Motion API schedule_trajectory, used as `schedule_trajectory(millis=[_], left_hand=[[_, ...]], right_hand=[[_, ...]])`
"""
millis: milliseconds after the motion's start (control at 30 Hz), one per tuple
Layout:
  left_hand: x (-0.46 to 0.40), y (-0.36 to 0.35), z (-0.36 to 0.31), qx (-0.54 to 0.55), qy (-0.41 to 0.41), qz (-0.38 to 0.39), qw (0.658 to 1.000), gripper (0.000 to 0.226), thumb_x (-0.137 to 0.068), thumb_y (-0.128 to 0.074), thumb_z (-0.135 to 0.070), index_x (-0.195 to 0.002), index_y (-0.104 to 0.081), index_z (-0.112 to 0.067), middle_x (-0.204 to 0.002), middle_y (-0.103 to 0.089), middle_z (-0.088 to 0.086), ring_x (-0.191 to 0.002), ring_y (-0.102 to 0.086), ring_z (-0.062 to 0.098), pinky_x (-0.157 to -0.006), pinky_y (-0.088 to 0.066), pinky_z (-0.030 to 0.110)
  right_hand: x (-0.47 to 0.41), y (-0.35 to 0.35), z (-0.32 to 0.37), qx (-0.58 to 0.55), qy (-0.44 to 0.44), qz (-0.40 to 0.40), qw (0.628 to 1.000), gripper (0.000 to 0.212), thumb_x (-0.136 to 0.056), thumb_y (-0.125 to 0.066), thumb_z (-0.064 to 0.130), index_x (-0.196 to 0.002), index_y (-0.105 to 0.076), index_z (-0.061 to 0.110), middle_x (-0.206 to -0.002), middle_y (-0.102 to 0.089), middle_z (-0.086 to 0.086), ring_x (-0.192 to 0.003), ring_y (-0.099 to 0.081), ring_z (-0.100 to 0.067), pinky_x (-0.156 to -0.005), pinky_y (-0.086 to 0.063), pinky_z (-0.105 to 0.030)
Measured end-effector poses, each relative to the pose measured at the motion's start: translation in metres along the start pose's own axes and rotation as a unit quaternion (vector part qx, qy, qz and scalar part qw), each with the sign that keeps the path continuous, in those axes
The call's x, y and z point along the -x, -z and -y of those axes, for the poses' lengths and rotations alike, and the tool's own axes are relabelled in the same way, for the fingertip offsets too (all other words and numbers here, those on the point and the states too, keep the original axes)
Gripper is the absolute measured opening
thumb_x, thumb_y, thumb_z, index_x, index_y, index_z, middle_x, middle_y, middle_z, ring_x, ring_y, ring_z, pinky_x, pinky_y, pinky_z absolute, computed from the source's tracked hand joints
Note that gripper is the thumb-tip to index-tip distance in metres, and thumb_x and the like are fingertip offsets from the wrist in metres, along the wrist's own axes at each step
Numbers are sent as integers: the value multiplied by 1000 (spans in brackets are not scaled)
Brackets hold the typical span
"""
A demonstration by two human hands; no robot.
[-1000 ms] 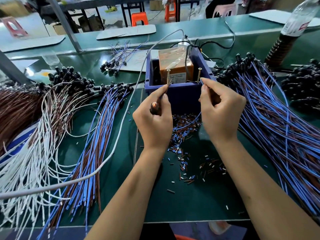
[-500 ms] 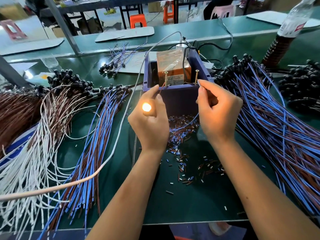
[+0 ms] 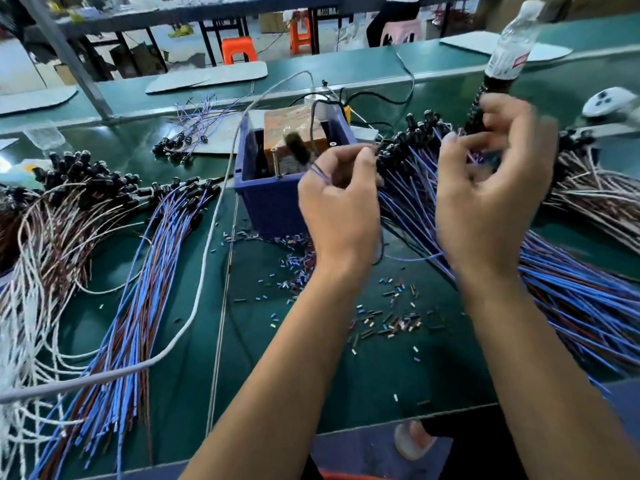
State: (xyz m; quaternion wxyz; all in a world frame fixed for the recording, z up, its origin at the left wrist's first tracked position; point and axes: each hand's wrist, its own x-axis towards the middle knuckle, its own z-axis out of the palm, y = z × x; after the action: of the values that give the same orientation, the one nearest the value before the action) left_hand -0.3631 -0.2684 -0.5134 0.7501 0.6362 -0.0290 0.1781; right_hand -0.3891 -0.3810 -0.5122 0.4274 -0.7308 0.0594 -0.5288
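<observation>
A thin blue insulated wire tipped by a blurred black cylindrical cap is pinched in the left hand above the matte green desk; the curled right hand is blurred, its grip untellable

The green bench bears a blue box, a left wire bundle and a right wire bundle (both blue and brown), plus insulation scraps.

Single view, worn on your head. Faces forward and down along your forearms onto the green worktop. Close range: left hand and right hand sit mid-frame. Wide lens, edges bowed. Upper frame carries past the blue box to far benches and an orange stool.
</observation>
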Motion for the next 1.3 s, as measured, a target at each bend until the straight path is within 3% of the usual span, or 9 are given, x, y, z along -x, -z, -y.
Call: schedule_trajectory(millis=[100,233,367,500,633,733,900,1033,1300], left_hand=[[-1,-49,-28,128,118,88,981,24,-100,-64,-7,-76,-67,-13,-66,-61,2,-63,-54,16,-65,-49,35],[-12,-91,-51,183,202,131,953,11,-102,-60,-10,-92,-63,-7,-76,-59,8,-76,-56,23,-80,-55,41],[-24,-111,-53,126,253,164,945,17,-108,-48,-15,-106,-62,-5,-68,-49,0,-52,-38,10,-43,-33,18],[-29,-118,-49,94,267,180,942,31,-110,-40,-19,-91,-60,-5,-69,-46,3,-46,-34,9,-38,-27,16],[-35,-124,-48,265,305,141,904,39,-113,-35,-17,-83,-57,-5,-61,-41,1,-32,-31,6,-32,-25,14],[-46,-124,-42,327,316,105,884,41,-114,-31,-23,-85,-51,-4,-62,-39,2,-34,-31,7,-33,-25,13],[-62,-117,-23,126,304,74,941,38,-113,-34,-36,-98,-52,-6,-78,-48,4,-62,-41,14,-52,-38,23],[-71,-114,-8,-133,262,141,945,47,-111,-33,-42,-138,-46,-6,-75,-41,2,-52,-38,14,-51,-31,20],[-58,-103,18,-96,272,163,944,8,-97,-48,3,-100,-48,-4,-86,-47,9,-64,-47,21,-74,-47,31]], right_hand=[[-21,27,4,39,80,138,986,31,-105,-57,28,-126,-64,8,-111,-66,0,-99,-66,-18,-89,-55,-44],[-39,50,3,66,-5,252,965,43,-108,-49,43,-135,-61,12,-114,-70,2,-106,-66,-14,-97,-51,-41],[-50,72,-11,286,1,155,946,71,-97,-63,57,-147,-47,10,-143,-45,-20,-135,-42,-37,-113,-32,-39],[-48,74,-9,326,67,68,941,70,-91,-59,60,-143,-51,15,-150,-41,-17,-143,-37,-34,-112,-31,-48],[-41,71,-13,118,-6,285,951,43,-107,-52,47,-128,-62,12,-100,-77,-6,-91,-72,-16,-90,-54,-43],[-43,78,-20,89,-46,311,945,26,-107,-55,35,-98,-69,15,-62,-68,-4,-52,-65,-21,-58,-50,-40],[-55,94,-32,222,7,280,934,31,-105,-55,35,-87,-74,18,-70,-70,-7,-67,-65,-29,-64,-50,-42],[-44,91,-50,323,-39,320,890,20,-104,-60,33,-96,-69,18,-82,-70,-11,-76,-62,-35,-67,-46,-39],[-15,80,-72,354,-77,247,899,24,-90,-80,36,-81,-69,17,-87,-62,-8,-86,-58,-29,-73,-41,-32]])
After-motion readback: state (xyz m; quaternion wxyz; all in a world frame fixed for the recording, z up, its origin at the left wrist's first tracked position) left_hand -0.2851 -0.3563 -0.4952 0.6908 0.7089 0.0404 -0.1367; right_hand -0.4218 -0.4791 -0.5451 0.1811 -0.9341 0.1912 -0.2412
